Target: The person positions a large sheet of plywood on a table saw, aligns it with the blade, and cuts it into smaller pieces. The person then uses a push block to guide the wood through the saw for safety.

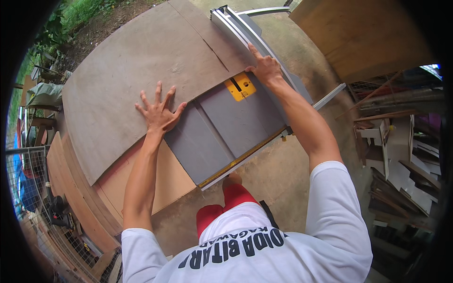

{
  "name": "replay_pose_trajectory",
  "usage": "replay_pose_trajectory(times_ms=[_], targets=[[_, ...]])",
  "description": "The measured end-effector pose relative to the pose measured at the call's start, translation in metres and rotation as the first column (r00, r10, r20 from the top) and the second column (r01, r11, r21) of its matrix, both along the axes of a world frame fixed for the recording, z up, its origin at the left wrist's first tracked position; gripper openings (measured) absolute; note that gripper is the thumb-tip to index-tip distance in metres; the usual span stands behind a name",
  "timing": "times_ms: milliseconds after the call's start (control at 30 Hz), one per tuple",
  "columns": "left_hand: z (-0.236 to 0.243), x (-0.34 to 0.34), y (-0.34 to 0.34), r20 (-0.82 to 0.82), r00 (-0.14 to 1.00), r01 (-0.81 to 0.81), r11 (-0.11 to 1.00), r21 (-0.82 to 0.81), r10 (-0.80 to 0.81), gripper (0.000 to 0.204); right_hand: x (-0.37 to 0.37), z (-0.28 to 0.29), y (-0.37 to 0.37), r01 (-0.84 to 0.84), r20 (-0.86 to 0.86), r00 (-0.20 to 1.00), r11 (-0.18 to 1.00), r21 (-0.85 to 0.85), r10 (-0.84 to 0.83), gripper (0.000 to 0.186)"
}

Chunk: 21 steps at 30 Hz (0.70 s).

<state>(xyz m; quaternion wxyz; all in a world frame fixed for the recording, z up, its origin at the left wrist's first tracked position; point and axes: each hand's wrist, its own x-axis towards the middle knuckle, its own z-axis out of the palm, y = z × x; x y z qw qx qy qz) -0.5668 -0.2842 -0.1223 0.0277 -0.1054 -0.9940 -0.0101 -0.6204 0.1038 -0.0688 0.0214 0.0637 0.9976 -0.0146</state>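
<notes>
A large brown-grey plywood sheet (127, 80) lies across a table saw (245, 127) and reaches well past its left side. My left hand (159, 111) rests flat on the sheet by its near edge, fingers spread. At the sheet's right edge, my right hand (265, 68) lies against the silver rip fence (264, 52), with the index finger stretched forward along it and the thumb toward the sheet. Neither hand grips anything. A yellow throat plate (239, 87) with a dark slot shows just in front of the sheet. A straight dark cut line runs through the sheet from its near edge.
A tan board (141, 179) lies left of the saw, partly under the sheet. Long planks (78, 188) and a black power tool (57, 210) are farther left. Wood offcuts (401, 165) pile up at the right. A large brown panel (363, 37) stands at the far right.
</notes>
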Motion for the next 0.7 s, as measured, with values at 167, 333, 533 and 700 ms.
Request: replay_pose_trajectory(times_ms=[167,333,533,700], targets=[[-0.001,-0.003,-0.001,0.006,1.0,-0.012,0.999,-0.03,0.012,0.08,-0.002,0.008,0.011,-0.042,0.019,0.999,0.995,-0.086,0.043,0.097],[0.001,0.005,0.005,0.003,1.0,0.021,1.0,-0.011,-0.021,0.083,0.053,0.036,0.044,-0.144,-0.291,0.955,0.953,-0.268,0.062,0.08],[-0.005,0.005,-0.008,0.006,0.999,0.05,0.998,-0.044,-0.05,0.08,0.273,0.079,-0.013,-0.089,-0.479,0.813,0.741,-0.666,-0.333,0.018],[-0.02,0.0,-0.018,-0.048,0.991,0.12,0.992,-0.03,-0.121,0.076,0.408,-0.028,-0.032,0.318,0.13,0.932,0.587,-0.744,-0.338,0.015]])
